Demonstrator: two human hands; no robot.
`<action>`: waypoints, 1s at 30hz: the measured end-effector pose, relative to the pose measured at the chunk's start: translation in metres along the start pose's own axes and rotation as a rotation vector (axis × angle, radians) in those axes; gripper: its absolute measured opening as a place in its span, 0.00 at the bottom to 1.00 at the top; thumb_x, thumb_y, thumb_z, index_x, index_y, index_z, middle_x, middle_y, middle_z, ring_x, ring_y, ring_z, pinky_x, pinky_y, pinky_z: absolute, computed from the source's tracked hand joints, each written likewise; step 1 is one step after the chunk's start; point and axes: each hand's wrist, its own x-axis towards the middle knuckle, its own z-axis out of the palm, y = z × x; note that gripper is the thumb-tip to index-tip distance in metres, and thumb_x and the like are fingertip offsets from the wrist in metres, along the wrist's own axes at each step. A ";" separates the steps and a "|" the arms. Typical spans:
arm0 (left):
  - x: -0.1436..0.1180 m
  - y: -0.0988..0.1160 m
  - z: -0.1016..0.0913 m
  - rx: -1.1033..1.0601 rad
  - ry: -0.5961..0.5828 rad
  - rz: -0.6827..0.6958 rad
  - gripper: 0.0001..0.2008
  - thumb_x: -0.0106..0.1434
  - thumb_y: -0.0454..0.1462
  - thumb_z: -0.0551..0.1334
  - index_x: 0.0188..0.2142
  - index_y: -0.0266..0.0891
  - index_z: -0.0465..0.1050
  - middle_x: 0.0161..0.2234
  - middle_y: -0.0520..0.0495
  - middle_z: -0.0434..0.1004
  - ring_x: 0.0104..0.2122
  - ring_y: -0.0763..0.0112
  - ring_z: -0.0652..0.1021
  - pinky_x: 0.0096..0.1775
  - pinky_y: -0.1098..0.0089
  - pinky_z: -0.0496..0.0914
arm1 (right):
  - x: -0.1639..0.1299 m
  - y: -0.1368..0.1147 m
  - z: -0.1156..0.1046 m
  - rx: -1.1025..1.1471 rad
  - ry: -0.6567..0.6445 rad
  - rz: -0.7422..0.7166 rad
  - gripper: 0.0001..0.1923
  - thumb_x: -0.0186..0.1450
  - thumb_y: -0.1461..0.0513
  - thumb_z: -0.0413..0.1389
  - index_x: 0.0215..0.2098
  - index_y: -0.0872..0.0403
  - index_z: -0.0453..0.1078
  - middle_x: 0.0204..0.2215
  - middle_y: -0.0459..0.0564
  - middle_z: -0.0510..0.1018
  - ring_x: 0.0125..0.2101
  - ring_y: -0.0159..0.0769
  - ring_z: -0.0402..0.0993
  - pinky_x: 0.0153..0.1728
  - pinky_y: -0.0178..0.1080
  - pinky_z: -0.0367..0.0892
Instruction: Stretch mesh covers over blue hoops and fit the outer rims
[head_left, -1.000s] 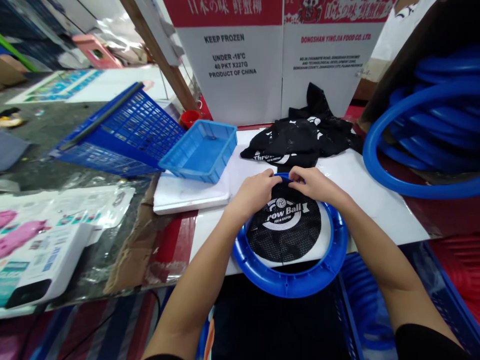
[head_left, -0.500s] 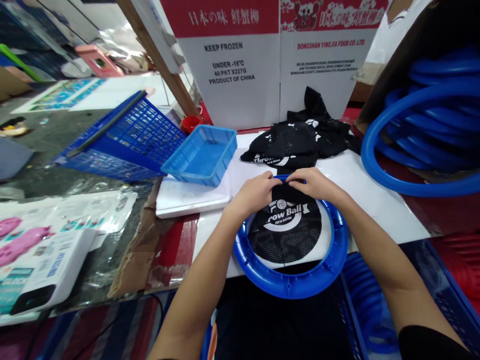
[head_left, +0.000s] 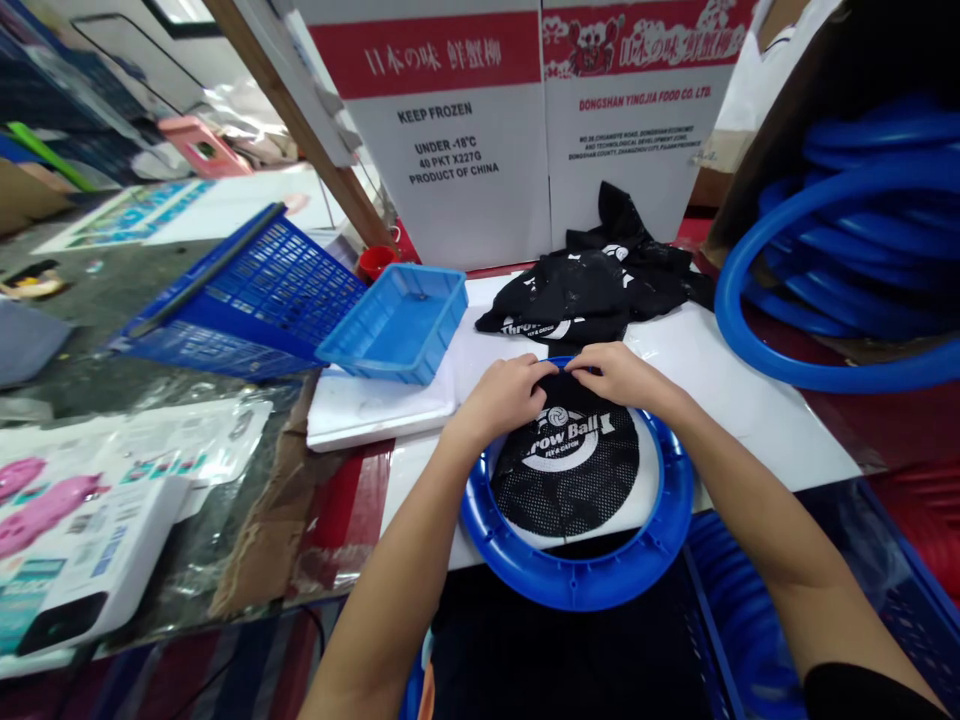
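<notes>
A blue plastic ring [head_left: 577,585] lies in front of me, its near side overhanging the table edge. Inside it is a round black mesh cloth [head_left: 574,490] printed "Throw Ball". My left hand [head_left: 504,398] pinches the cloth's far edge against the ring's far rim. Close beside it, the fingers of my right hand [head_left: 621,378] are closed on the same edge. Both sets of fingertips nearly meet there and partly hide the rim. Just beyond my hands sits a heap of black printed cloths [head_left: 585,290].
A light-blue tray [head_left: 397,325] rests on a white foam slab [head_left: 375,410] at left, beside a tilted blue basket [head_left: 262,300]. Large blue rings [head_left: 840,375] fill a dark box at right. A white carton [head_left: 472,220] stands behind. Red rings [head_left: 919,520] are lower right.
The view has shifted slightly, so the scene sits a little lower. My fingertips have come closer together at the ring's far rim, the right hand moving slightly left.
</notes>
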 end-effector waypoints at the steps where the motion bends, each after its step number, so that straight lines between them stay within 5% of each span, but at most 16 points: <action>1: 0.000 -0.001 0.001 -0.007 0.007 0.005 0.24 0.66 0.30 0.56 0.59 0.41 0.78 0.48 0.41 0.81 0.48 0.54 0.82 0.53 0.56 0.75 | 0.000 0.000 0.000 -0.007 -0.003 0.008 0.15 0.69 0.69 0.57 0.47 0.55 0.84 0.38 0.53 0.85 0.39 0.40 0.80 0.45 0.39 0.71; 8: 0.003 -0.009 0.008 -0.080 0.042 0.032 0.25 0.64 0.30 0.58 0.58 0.41 0.80 0.48 0.42 0.82 0.48 0.53 0.82 0.54 0.56 0.75 | 0.000 -0.010 -0.002 -0.114 -0.092 0.096 0.18 0.69 0.70 0.55 0.51 0.54 0.83 0.41 0.54 0.84 0.44 0.41 0.80 0.48 0.40 0.70; 15: 0.007 -0.022 0.009 -0.211 0.028 -0.009 0.22 0.61 0.30 0.59 0.53 0.42 0.83 0.43 0.44 0.81 0.41 0.60 0.80 0.48 0.60 0.77 | -0.004 -0.028 -0.006 -0.336 -0.157 0.177 0.18 0.72 0.66 0.53 0.54 0.50 0.81 0.46 0.55 0.82 0.42 0.45 0.80 0.36 0.40 0.67; 23: -0.003 -0.041 -0.005 -0.254 -0.044 0.066 0.27 0.62 0.26 0.59 0.57 0.45 0.79 0.47 0.45 0.77 0.46 0.63 0.79 0.54 0.58 0.76 | -0.003 -0.008 -0.001 -0.147 -0.077 0.089 0.17 0.71 0.69 0.54 0.50 0.51 0.83 0.42 0.54 0.82 0.45 0.43 0.78 0.45 0.40 0.70; 27: -0.020 -0.019 -0.022 -0.176 -0.005 0.082 0.23 0.60 0.26 0.63 0.54 0.41 0.81 0.60 0.37 0.74 0.61 0.51 0.75 0.64 0.48 0.69 | -0.002 -0.002 0.001 -0.114 -0.050 0.092 0.16 0.70 0.69 0.55 0.49 0.52 0.83 0.43 0.54 0.79 0.43 0.42 0.77 0.46 0.41 0.70; 30: -0.048 0.019 -0.020 -0.257 -0.026 0.287 0.22 0.62 0.31 0.69 0.56 0.45 0.79 0.69 0.39 0.67 0.69 0.49 0.68 0.67 0.48 0.66 | 0.000 0.004 0.003 -0.064 -0.045 0.056 0.16 0.69 0.70 0.57 0.48 0.53 0.84 0.41 0.53 0.78 0.42 0.39 0.77 0.48 0.40 0.71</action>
